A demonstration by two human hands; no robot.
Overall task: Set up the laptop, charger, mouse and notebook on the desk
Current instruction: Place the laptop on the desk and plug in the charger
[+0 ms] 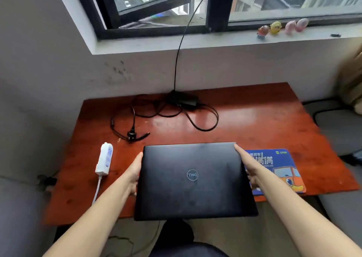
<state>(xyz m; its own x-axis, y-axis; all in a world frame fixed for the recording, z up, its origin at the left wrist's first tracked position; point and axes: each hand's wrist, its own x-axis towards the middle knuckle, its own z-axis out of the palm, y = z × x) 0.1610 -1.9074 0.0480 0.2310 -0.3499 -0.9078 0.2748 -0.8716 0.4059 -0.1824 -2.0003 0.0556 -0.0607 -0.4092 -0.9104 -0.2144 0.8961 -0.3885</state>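
Observation:
A closed black laptop (194, 180) is held level over the front edge of the red-brown desk (254, 119). My left hand (134, 175) grips its left edge, and my right hand (247, 168) grips its right edge. The black charger brick (183, 98) lies at the back of the desk with its cable (203, 123) looped around it and its plug (131, 135) toward the left. A blue mouse pad (282, 170) with an orange cartoon lies right of the laptop, partly under it. No mouse or notebook is in view.
A white power strip (105, 158) lies at the desk's left front, its cord dropping off the edge. A black cable runs from the charger up the wall to the open window. Small toy figures (278, 28) stand on the sill. Grey seats flank the desk.

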